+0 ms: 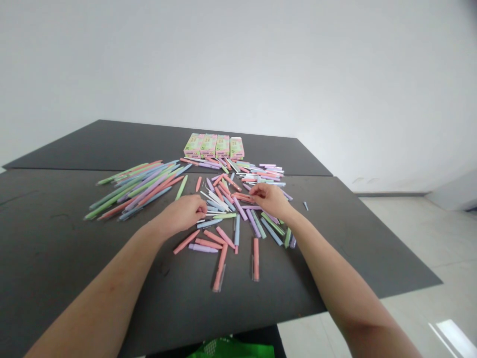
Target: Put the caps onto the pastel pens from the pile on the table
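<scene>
My left hand (190, 208) is closed, its fingers curled down at the left side of a pile of white pen refills (219, 201); whatever it may hold is hidden. Thumb and fingers of my right hand (271, 199) are pinched at the right end of a coral pen barrel (243, 197), low over the pile. Loose pen parts in coral, purple, blue and green lie between and below the hands. Closer to me are a coral barrel with a clear clip (220, 268) and a similar coral barrel (256, 258).
A heap of assembled-looking coloured pens (137, 191) lies to the left. Several small printed boxes (207, 145) stand at the back. More pen parts (264, 174) spread at the back right. One small blue piece (305, 205) sits apart on the dark table (335, 248).
</scene>
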